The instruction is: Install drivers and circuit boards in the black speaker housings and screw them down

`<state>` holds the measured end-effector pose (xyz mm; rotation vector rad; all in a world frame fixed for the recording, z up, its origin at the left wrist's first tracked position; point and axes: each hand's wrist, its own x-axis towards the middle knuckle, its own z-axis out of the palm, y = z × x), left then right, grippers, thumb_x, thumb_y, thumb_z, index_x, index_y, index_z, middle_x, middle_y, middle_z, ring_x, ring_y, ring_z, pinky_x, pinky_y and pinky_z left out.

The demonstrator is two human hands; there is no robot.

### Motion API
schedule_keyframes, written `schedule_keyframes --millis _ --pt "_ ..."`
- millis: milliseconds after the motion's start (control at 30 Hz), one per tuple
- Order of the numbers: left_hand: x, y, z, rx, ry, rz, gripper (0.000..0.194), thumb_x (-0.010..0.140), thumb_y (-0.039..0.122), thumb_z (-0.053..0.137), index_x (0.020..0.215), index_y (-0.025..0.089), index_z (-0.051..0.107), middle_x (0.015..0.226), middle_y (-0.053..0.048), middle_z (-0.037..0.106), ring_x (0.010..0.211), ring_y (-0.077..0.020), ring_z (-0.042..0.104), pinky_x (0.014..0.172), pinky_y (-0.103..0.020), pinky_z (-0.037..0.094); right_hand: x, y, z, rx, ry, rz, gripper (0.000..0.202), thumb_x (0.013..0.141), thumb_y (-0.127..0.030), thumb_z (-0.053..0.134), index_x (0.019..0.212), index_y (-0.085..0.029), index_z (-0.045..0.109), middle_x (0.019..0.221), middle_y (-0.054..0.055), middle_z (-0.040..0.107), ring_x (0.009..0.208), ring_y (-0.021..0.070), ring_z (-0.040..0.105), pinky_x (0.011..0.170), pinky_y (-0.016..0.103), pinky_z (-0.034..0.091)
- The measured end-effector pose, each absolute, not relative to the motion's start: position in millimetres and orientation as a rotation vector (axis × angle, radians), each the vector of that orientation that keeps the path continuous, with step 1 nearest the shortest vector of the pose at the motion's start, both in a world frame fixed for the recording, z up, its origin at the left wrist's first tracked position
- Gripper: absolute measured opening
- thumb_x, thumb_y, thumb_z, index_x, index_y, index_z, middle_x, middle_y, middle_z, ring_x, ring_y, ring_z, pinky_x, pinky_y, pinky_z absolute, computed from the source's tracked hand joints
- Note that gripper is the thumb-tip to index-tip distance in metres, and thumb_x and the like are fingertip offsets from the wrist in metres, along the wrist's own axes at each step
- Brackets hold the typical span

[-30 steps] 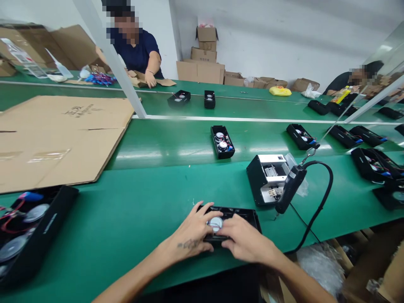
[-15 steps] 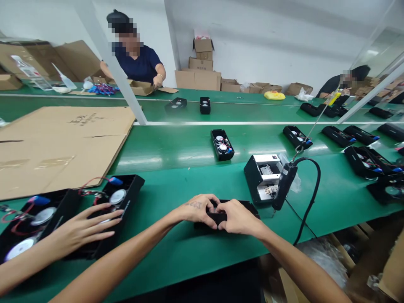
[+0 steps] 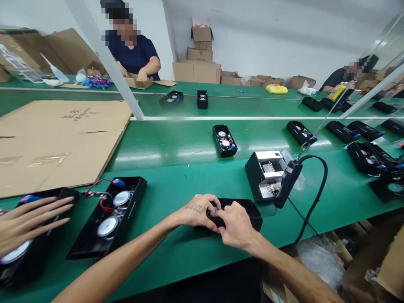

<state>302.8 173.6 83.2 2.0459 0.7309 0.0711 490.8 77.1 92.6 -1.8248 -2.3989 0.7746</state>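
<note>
Head view shows hands [image 3: 196,210] [image 3: 237,225] on black case [image 3: 252,210], cardboard lettering [image 3: 75,114] blurred.

From far, I count two persons [image 3: 134,57], at ten and two o'clock; one black case [image 3: 254,214] at five; two round speakers [image 3: 121,198] at eight; one cardboard sheet [image 3: 63,143] at nine; one yellow bag [image 3: 277,89] at two.

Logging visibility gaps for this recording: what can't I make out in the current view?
All in the head view:
- What the left hand and right hand pinch: hidden by their fingers.
- Inside of the black case beneath: mostly covered by both hands.
- Far-left case: cut by the left edge, partly behind another person's hand.
- Print on the cardboard sheet: too blurred to read.
</note>
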Motion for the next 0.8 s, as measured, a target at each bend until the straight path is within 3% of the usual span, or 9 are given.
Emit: schedule_keyframes --millis 167,300,433,533,600,700,800 --pt "299.8 168.1 75.2 2.109 0.759 0.096 0.025 0.066 0.037 0.103 0.076 0.027 0.082 0.127 0.006 0.072 0.111 -0.0193 0.069 0.102 -0.034 0.040 495.7 67.0 90.5 -1.676 -2.418 0.726 0.043 0.086 -0.020 0.077 0.130 -0.017 0.076 0.106 0.013 0.078 0.101 0.0317 0.072 0.095 0.046 0.051" --pt "291.9 142.5 62.3 2.244 0.783 0.181 0.027 0.064 0.033 0.105 0.077 0.028 0.082 0.132 0.003 0.071 0.138 -0.0321 0.057 0.117 -0.048 0.031 531.5 53.8 93.3 -1.411 -2.011 0.508 0.049 0.091 -0.023 0.079 0.139 -0.022 0.069 0.125 0.010 0.076 0.112 0.0276 0.071 0.101 0.044 0.056" --pt "287.6 107.8 33.6 2.538 0.765 0.508 0.031 0.067 0.040 0.104 0.082 0.031 0.078 0.134 0.007 0.072 0.148 -0.0357 0.047 0.121 -0.056 0.022 602.7 58.1 88.2 -1.616 -1.210 -0.239 0.060 0.101 -0.041 0.072 0.153 -0.017 0.056 0.138 0.020 0.065 0.126 0.0320 0.064 0.104 0.049 0.057" --pt "290.6 91.6 19.9 2.651 0.792 0.754 0.040 0.063 0.039 0.106 0.086 0.030 0.074 0.130 0.007 0.074 0.147 -0.0340 0.044 0.123 -0.051 0.020 652.4 71.8 78.7 -1.801 -1.041 -0.137 0.080 0.098 -0.061 0.068 0.159 -0.012 0.050 0.148 0.026 0.060 0.134 0.0404 0.061 0.109 0.059 0.052" --pt "293.7 87.3 18.5 2.688 0.786 0.849 0.048 0.055 0.038 0.109 0.083 0.029 0.071 0.126 0.007 0.075 0.145 -0.0339 0.043 0.125 -0.048 0.017 670.1 77.8 71.5 -1.832 -1.011 0.068 0.075 0.091 -0.066 0.072 0.144 -0.014 0.063 0.134 0.022 0.071 0.121 0.0391 0.068 0.104 0.058 0.054" --pt "297.1 86.6 21.9 2.702 0.779 0.927 0.055 0.046 0.035 0.111 0.082 0.028 0.069 0.122 0.006 0.076 0.143 -0.0331 0.044 0.128 -0.044 0.015 668.7 75.7 60.4 -1.710 -0.935 0.103 0.060 0.078 -0.056 0.088 0.118 -0.015 0.070 0.104 0.012 0.077 0.093 0.0292 0.072 0.092 0.047 0.058" --pt "298.5 87.6 22.6 2.674 0.806 0.962 0.057 0.043 0.033 0.111 0.080 0.029 0.069 0.119 0.007 0.077 0.142 -0.0314 0.045 0.130 -0.040 0.014 650.4 66.8 50.8 -1.456 -0.898 0.290 0.048 0.087 -0.045 0.083 0.121 -0.015 0.064 0.073 -0.001 0.067 0.063 0.0182 0.064 0.071 0.035 0.057"
